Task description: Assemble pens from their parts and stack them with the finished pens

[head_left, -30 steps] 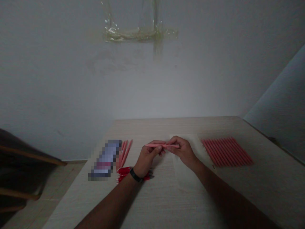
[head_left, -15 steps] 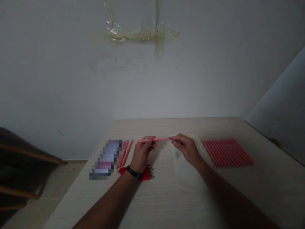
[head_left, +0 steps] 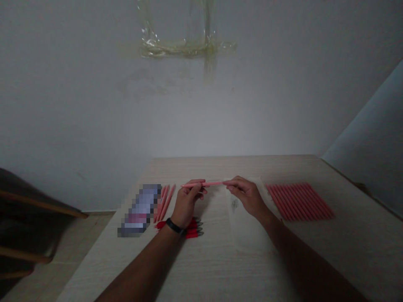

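Head view, dim: the left hand (head_left: pixel 188 201) pinches a pink pen (head_left: pixel 204 183) over the bench (head_left: pixel 333 256), the right hand (head_left: pixel 245 195) apparently just touching its end, a neat pink row (head_left: pixel 299 201) lying right, red parts (head_left: pixel 192 228) left.

Wood-grain table (head_left: pixel 220 268): pink rods (head_left: pixel 299 202) ranked at right, paper sheet (head_left: pixel 247 228) centre; red pieces (head_left: pixel 193 229), loose pink rods (head_left: pixel 164 202), blurred packet (head_left: pixel 140 209) at left.

Beige wood-grain table (head_left: pixel 239 268) against a plain grey-white wall (head_left: pixel 78 105), with strips of clear adhesive tape (head_left: pixel 176 48) stuck high up. Pixelated packet (head_left: pixel 140 209) lies flat on tabletop, left side; details obscured. Dark chair with wooden rails (head_left: pixel 37 201) at left, over a light floor (head_left: pixel 82 251). Grey-blue panel (head_left: pixel 368 134) at right.
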Action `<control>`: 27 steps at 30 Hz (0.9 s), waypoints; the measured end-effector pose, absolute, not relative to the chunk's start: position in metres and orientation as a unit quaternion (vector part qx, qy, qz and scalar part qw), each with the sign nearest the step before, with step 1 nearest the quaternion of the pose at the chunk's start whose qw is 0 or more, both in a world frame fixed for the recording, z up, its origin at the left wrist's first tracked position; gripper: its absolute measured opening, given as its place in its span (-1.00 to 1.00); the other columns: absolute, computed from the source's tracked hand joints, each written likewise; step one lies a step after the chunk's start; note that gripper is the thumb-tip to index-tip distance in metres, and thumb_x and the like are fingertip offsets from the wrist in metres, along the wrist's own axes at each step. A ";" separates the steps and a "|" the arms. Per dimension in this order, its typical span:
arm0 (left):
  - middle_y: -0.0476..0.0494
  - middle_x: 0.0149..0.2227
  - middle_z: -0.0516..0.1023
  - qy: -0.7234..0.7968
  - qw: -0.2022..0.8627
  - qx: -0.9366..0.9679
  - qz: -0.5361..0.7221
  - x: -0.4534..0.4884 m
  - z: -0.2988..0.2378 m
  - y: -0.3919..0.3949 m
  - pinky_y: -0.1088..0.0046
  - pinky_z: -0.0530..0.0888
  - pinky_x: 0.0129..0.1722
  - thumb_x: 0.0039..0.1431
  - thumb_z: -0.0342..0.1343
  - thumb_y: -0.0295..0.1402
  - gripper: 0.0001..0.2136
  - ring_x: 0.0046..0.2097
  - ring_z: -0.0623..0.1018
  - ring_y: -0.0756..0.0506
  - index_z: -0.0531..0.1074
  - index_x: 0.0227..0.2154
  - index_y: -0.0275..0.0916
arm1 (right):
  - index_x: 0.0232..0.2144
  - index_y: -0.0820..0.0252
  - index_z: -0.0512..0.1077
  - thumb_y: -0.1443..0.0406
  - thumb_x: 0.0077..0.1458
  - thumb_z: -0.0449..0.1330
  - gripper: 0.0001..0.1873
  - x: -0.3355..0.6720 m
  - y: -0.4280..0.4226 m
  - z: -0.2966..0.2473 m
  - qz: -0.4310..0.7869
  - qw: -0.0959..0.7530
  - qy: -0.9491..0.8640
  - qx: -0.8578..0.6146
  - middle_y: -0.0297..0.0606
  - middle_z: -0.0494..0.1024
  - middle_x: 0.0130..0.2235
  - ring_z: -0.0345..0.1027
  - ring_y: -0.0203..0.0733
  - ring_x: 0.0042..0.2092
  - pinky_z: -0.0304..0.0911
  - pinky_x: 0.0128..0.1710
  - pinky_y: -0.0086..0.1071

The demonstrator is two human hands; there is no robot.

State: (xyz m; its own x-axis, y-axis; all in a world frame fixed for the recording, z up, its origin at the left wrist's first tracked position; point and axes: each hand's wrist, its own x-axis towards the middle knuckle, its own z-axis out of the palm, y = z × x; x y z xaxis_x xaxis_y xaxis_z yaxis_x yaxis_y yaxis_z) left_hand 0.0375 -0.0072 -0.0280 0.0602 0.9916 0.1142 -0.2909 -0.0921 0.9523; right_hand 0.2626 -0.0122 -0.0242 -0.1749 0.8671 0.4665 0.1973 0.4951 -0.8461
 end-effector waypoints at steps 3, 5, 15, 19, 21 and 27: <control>-0.15 -0.37 0.58 0.375 0.556 0.480 0.565 0.037 -0.028 -0.007 0.52 0.40 -0.40 0.18 0.23 -0.16 -0.68 -0.35 0.52 -0.02 0.55 -0.15 -0.33 | -0.11 0.06 0.61 0.21 0.25 0.21 -0.77 0.263 -0.012 -0.024 0.325 0.515 -0.692 -0.389 -0.25 0.52 -0.28 0.35 -0.21 -0.27 0.22 -0.33 -0.38; -0.16 -0.35 0.59 0.378 0.553 0.481 0.565 0.037 -0.029 -0.007 0.52 0.40 -0.40 0.19 0.23 -0.16 -0.68 -0.34 0.52 -0.02 0.56 -0.15 -0.33 | -0.09 0.06 0.60 0.21 0.25 0.20 -0.76 0.263 -0.011 -0.026 0.328 0.503 -0.698 -0.391 -0.26 0.52 -0.27 0.36 -0.21 -0.26 0.22 -0.32 -0.38; -0.15 -0.41 0.57 0.396 0.518 0.547 0.525 0.040 -0.026 -0.009 0.49 0.38 -0.43 0.19 0.23 -0.17 -0.69 -0.42 0.45 -0.01 0.60 -0.18 -0.34 | -0.18 0.16 0.50 0.13 0.14 0.29 -0.73 0.260 -0.004 -0.038 0.402 0.495 -0.644 -0.423 -0.31 0.51 -0.33 0.35 -0.25 -0.33 0.18 -0.38 -0.42; -0.17 -0.33 0.59 0.385 0.526 0.576 0.493 0.041 -0.025 -0.012 0.47 0.38 -0.38 0.19 0.23 -0.18 -0.67 -0.39 0.44 -0.03 0.59 -0.10 -0.31 | -0.31 0.17 0.48 0.13 0.09 0.33 -0.76 0.259 -0.005 -0.035 0.443 0.511 -0.623 -0.393 -0.36 0.47 -0.42 0.29 -0.29 -0.41 0.14 -0.43 -0.44; -0.17 -0.23 0.59 0.375 0.529 0.579 0.494 0.040 -0.027 -0.012 0.46 0.41 -0.29 0.17 0.25 -0.21 -0.62 -0.31 0.47 -0.04 0.53 0.01 -0.26 | -0.32 0.16 0.48 0.14 0.08 0.33 -0.77 0.264 -0.002 -0.032 0.450 0.543 -0.594 -0.387 -0.35 0.47 -0.44 0.29 -0.28 -0.41 0.18 -0.42 -0.42; -0.16 -0.14 0.54 0.379 0.528 0.556 0.518 0.037 -0.036 -0.006 0.45 0.40 -0.24 0.14 0.27 -0.22 -0.59 -0.17 0.48 -0.08 0.48 0.04 -0.21 | -0.34 0.17 0.47 0.13 0.11 0.28 -0.78 0.297 0.013 -0.019 0.391 0.640 -0.533 -0.392 -0.28 0.52 -0.36 0.35 -0.24 -0.32 0.28 -0.30 -0.37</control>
State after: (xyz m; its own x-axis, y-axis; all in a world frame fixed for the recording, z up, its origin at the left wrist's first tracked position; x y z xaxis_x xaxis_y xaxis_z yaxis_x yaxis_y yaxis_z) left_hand 0.0373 -0.0056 -0.0361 0.1759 0.9688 0.1746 -0.1259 -0.1538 0.9800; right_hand 0.2973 0.0126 -0.0195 0.1259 0.9182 0.3756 -0.0820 0.3870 -0.9184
